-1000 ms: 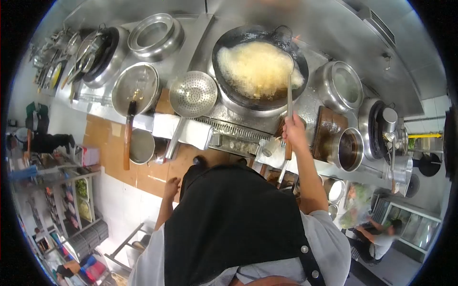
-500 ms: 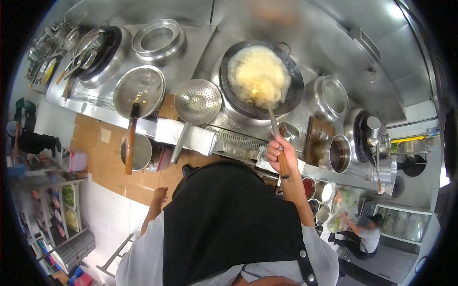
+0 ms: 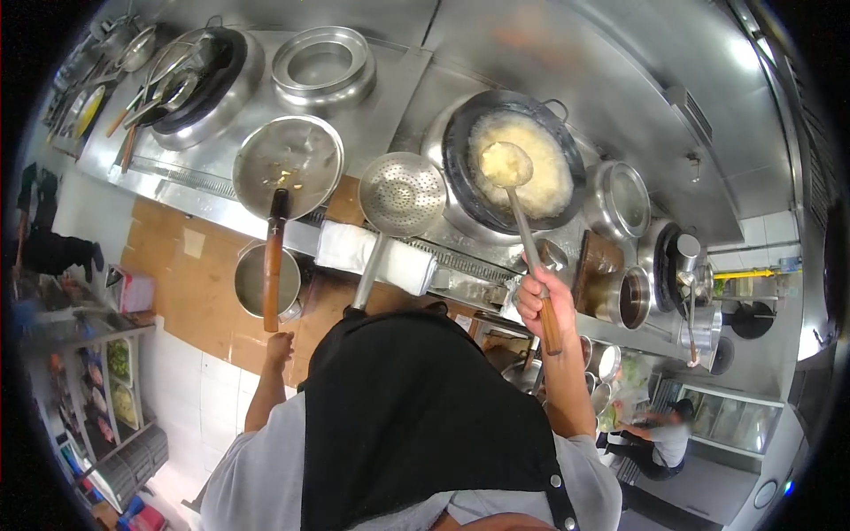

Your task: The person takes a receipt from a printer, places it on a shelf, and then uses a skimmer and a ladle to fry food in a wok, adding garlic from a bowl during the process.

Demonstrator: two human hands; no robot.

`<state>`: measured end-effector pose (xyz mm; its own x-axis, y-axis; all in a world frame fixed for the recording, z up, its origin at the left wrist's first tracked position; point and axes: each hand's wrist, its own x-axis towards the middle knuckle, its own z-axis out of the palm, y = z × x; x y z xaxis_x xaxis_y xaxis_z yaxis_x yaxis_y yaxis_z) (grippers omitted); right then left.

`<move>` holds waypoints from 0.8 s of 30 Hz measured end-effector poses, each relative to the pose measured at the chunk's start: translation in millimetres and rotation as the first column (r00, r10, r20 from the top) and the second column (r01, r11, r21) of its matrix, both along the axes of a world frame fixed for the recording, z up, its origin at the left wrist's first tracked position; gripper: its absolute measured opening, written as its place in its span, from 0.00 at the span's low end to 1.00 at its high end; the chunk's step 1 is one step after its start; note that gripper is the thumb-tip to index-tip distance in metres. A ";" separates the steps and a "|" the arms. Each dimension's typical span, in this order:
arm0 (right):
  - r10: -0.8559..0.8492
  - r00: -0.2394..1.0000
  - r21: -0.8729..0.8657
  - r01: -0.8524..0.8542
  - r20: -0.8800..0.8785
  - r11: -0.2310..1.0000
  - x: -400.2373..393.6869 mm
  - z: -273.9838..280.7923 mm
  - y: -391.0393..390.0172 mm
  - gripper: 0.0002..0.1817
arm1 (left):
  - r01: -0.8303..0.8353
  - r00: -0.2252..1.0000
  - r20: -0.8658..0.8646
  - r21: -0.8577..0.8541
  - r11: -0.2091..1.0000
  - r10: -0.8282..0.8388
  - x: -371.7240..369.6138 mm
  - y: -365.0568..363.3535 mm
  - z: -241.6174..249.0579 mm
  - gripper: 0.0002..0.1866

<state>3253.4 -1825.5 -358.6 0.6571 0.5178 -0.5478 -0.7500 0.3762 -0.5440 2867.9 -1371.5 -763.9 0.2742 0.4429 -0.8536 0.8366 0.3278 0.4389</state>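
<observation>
In the head view my right hand (image 3: 544, 303) is wrapped round the wooden handle of a ladle (image 3: 522, 226). The ladle's bowl holds pale yellow food and is over a black wok (image 3: 460, 133), where foamy yellow liquid (image 3: 544, 181) bubbles. My left hand (image 3: 280, 349) hangs low with fingers curled, just below the end of the wooden handle of a wire strainer (image 3: 308, 150). A few yellow bits lie in that strainer. Between the strainer and the wok, a perforated skimmer (image 3: 403, 190) rests on the counter edge, its handle pointing at my apron.
A folded white cloth (image 3: 376, 257) lies on the front edge. A steel pot (image 3: 261, 283) is below the strainer. Right of the wok stand a lidless steel pot (image 3: 624, 296) with dark liquid and a ring-topped burner (image 3: 624, 199). Another person (image 3: 660, 438) sits low at the right.
The ladle's bowl, previously down in the foam, now shows raised and filled with yellow food. My left hand has come up to the strainer handle's end. The whole view has shifted slightly.
</observation>
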 end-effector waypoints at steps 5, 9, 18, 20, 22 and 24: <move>0.149 0.989 0.037 -0.148 -0.012 0.988 -7.9 6.4 51.5 0.21 | -0.073 0.991 0.102 -0.075 0.994 0.081 9.1 -2.1 4.7 0.19; 0.298 0.951 0.163 -0.282 -0.081 0.946 -7.4 -18.5 108.8 0.20 | -0.312 0.845 0.327 -0.341 0.887 0.423 24.5 -6.6 49.0 0.31; 0.719 0.657 -0.377 -0.622 0.226 0.687 14.0 -88.5 261.9 0.26 | -0.209 0.512 0.612 -0.592 0.778 0.603 69.5 9.3 186.8 0.35; 0.764 0.516 -0.633 -0.453 0.389 0.628 14.1 -100.3 268.9 0.32 | -0.207 0.554 0.604 -0.568 0.797 0.574 71.1 12.4 188.6 0.28; 0.760 0.365 -0.746 -0.215 0.537 0.630 20.8 -123.1 259.7 0.38 | -0.206 0.523 0.599 -0.601 0.772 0.606 72.5 12.6 191.1 0.28; 0.677 0.325 -0.708 -0.034 0.660 0.706 21.0 -124.3 233.6 0.41 | -0.235 0.510 0.566 -0.633 0.738 0.648 73.2 11.5 186.3 0.29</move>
<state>3274.4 -1591.9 -482.9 0.7137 0.6968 -0.0713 0.2573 -0.3555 -0.8986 2941.2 -1359.9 -577.6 0.7423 0.3424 -0.5760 -0.0136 0.8671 0.4979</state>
